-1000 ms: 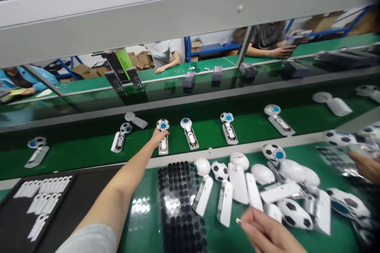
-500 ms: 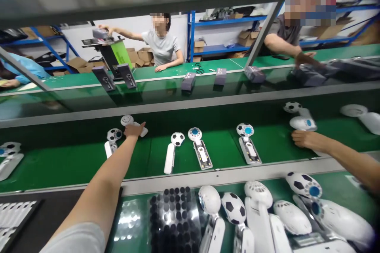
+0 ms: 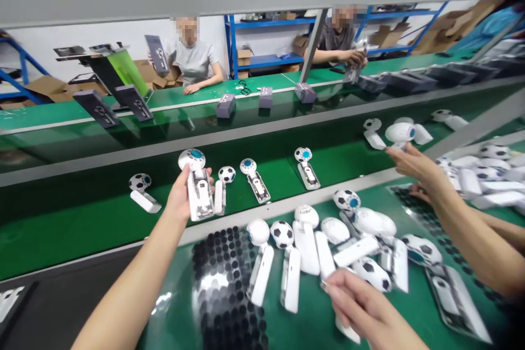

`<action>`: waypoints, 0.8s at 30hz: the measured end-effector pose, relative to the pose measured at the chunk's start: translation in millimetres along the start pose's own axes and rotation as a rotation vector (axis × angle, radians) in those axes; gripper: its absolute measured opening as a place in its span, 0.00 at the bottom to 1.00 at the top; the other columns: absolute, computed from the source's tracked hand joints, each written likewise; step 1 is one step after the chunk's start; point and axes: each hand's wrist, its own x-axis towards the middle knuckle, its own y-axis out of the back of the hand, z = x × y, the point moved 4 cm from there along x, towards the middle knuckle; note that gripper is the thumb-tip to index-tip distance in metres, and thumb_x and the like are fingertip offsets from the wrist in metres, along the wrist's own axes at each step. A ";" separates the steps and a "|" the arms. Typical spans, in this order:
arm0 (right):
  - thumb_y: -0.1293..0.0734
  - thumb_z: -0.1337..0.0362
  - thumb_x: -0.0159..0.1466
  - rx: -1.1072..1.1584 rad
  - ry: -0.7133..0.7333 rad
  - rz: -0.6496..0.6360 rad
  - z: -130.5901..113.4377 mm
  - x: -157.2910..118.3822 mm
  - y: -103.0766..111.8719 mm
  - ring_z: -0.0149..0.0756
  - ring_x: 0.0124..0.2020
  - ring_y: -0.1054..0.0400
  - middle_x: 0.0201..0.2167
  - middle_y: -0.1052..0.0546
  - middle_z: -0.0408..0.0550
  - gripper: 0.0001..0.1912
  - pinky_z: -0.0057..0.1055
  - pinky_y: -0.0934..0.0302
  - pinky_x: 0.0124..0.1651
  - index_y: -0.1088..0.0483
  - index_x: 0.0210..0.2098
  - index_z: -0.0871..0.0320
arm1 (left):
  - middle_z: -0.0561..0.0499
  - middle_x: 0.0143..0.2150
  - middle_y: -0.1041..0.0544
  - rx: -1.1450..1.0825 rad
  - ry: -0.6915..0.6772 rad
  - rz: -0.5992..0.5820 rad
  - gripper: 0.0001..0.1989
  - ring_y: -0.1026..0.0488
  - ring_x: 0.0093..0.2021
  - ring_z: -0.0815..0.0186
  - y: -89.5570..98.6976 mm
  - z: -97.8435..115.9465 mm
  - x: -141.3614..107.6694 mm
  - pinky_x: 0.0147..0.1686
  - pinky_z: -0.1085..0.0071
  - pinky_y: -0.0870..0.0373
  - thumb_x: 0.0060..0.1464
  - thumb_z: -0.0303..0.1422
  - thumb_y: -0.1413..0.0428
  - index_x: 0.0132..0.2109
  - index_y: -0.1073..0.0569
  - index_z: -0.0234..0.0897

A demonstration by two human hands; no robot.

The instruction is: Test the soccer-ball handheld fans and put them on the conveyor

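Observation:
My left hand is wrapped round a white device with a round head and a clear-covered body, held up over the green belt. Low on the right, my right hand is closed in a pinch; what lies between its fingertips is too small to name. Around and behind it, white devices with round heads lie in a pile, some with a football pattern. A sheet of black round dots lies left of the pile.
Several devices lie along the green belt. At the right, another person's hands hold a device. Two people sit beyond the belt near grey boxes. A black tray is at the lower left.
My left hand has lifted a device off the belt and drawn it nearer. My right hand has come into view. The view has shifted right, and the person opposite has raised a box.

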 end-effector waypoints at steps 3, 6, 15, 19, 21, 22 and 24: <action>0.43 0.53 0.63 0.004 0.116 0.001 -25.5 -9.5 -9.0 0.29 0.22 0.44 0.18 0.37 0.38 0.14 0.26 0.49 0.27 0.38 0.28 0.56 | 0.46 0.33 0.25 -0.126 0.142 -0.084 0.15 0.28 0.30 0.64 -41.3 -38.5 -46.1 0.33 0.66 0.28 0.52 0.41 0.48 0.36 0.28 0.31; 0.42 0.57 0.63 0.057 0.222 -0.008 -39.2 -10.3 -20.5 0.29 0.22 0.42 0.18 0.34 0.38 0.10 0.27 0.47 0.29 0.38 0.30 0.57 | 0.47 0.28 0.26 -0.089 0.231 -0.057 0.12 0.28 0.27 0.64 -68.8 -69.4 -82.0 0.31 0.66 0.28 0.51 0.36 0.48 0.37 0.28 0.29; 0.42 0.62 0.63 0.155 0.396 -0.107 -37.7 -17.9 -37.1 0.29 0.24 0.40 0.20 0.33 0.38 0.07 0.28 0.46 0.31 0.37 0.31 0.57 | 0.45 0.27 0.27 -0.076 0.537 -0.250 0.18 0.29 0.28 0.63 -96.7 -110.7 -142.6 0.28 0.66 0.29 0.52 0.33 0.55 0.41 0.29 0.22; 0.42 0.64 0.63 0.214 0.422 -0.131 -38.5 -30.7 -40.1 0.28 0.24 0.40 0.20 0.34 0.38 0.06 0.28 0.44 0.32 0.37 0.31 0.58 | 0.45 0.30 0.26 -0.111 0.589 -0.334 0.16 0.29 0.31 0.61 -100.0 -117.3 -153.1 0.30 0.62 0.30 0.48 0.34 0.53 0.38 0.28 0.25; 0.42 0.65 0.63 0.209 0.431 -0.142 -39.6 -38.0 -41.0 0.27 0.23 0.40 0.20 0.34 0.37 0.06 0.27 0.44 0.32 0.38 0.30 0.57 | 0.46 0.30 0.27 -0.096 0.603 -0.365 0.15 0.29 0.30 0.60 -102.2 -120.9 -157.8 0.30 0.62 0.30 0.45 0.35 0.51 0.35 0.27 0.27; 0.42 0.65 0.63 0.184 0.437 -0.147 -40.5 -42.1 -41.5 0.27 0.23 0.40 0.19 0.35 0.37 0.06 0.27 0.45 0.31 0.39 0.30 0.57 | 0.46 0.29 0.27 -0.079 0.605 -0.378 0.15 0.29 0.29 0.60 -103.2 -122.7 -160.0 0.29 0.63 0.30 0.44 0.35 0.51 0.34 0.27 0.27; 0.42 0.66 0.63 0.106 0.448 -0.151 -42.8 -50.5 -42.1 0.27 0.22 0.41 0.19 0.35 0.37 0.06 0.25 0.46 0.29 0.39 0.29 0.57 | 0.47 0.26 0.28 -0.038 0.599 -0.392 0.15 0.30 0.25 0.63 -104.4 -126.3 -163.9 0.24 0.68 0.32 0.42 0.36 0.49 0.32 0.26 0.28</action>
